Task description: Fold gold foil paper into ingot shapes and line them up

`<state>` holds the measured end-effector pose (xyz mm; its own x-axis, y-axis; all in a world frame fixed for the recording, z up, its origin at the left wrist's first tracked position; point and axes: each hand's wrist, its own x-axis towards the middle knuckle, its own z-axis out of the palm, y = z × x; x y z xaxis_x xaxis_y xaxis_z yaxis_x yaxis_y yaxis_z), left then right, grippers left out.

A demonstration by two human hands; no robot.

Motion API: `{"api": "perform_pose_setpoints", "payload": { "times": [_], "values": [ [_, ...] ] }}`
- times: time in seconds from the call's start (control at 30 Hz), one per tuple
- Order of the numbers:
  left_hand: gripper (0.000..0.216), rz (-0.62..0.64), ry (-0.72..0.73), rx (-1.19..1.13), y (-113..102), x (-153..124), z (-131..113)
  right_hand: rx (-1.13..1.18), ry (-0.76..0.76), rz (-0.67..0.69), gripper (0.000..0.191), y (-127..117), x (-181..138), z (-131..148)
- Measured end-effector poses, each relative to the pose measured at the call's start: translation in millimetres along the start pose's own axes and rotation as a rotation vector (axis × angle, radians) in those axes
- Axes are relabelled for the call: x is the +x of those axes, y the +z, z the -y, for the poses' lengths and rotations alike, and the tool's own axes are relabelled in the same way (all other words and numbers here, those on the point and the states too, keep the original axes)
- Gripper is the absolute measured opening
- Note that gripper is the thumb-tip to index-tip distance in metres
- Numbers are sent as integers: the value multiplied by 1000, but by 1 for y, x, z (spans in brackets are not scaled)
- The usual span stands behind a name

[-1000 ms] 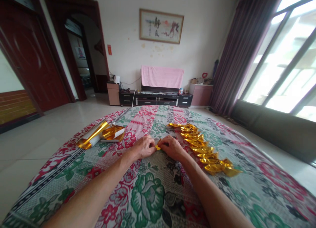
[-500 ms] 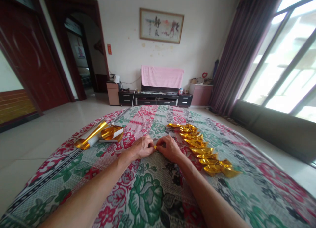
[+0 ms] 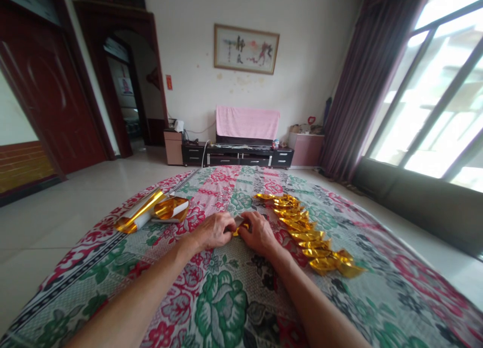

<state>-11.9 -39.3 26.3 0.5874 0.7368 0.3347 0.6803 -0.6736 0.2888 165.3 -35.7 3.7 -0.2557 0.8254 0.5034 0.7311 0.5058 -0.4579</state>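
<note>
Centrally, over the round table's floral cloth in red, green and grey (image 3: 221, 308), you have a small folded piece of shiny gold paper (image 3: 240, 231) pinched between both hands. Its visible strip runs roughly side to side, right end tipped slightly away from you; fingers cover both ends, so which way it faces you cannot tell. Left hand (image 3: 218, 229): fingers curled narrow on its left end. Right hand (image 3: 259, 232): thumb and fingers bent close on the other. Off left, well apart, a long gold-and-white paper roll (image 3: 141, 209) slants away rightward, a shorter curled gold-and-white sheet (image 3: 171, 208) just beside it. Right of your right hand, a row of folded, boat-shaped gold-paper pieces (image 3: 296, 222) slants nearer and rightward, flanking that forearm.
</note>
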Motion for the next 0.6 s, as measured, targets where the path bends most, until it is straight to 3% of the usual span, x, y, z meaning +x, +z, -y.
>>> {"api": "perform_pose_setpoints", "payload": {
  "times": [0.2, 0.37, 0.6],
  "values": [
    [20, -2, 14, 56, 6, -1, 4, 70, 57, -56, 31, -3, 6, -3],
    [23, -25, 21, 86, 5, -2, 5, 49, 128, 15, 29, -14, 10, 0],
    [20, -179, -46, 103, 12, -2, 10, 80, 190, -3, 21, -17, 12, 4]
  ]
}}
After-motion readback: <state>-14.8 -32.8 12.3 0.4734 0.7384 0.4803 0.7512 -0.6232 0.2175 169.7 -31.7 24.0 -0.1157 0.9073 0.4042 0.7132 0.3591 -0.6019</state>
